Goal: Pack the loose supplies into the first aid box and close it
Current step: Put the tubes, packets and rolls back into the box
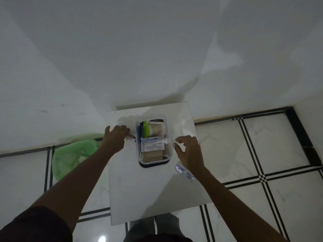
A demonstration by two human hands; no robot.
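On the white table point(139, 198), loose sachets point(185, 172) lay just right of the first aid box point(153, 162). The right hand point(188, 151), fingers curled open, hovered empty beside the box. Left of it, the left hand point(114, 137) pressed flat, perhaps touching a small item point(131, 136). The box stood open, full.

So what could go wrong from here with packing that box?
The box already looks heaped, with the green-topped roll standing high, so a lid may not shut flat. The sachets lie near the table's right edge, partly under the right hand's wrist, and a careless sweep could knock them to the floor. The small item by the left hand is dim and easily missed.
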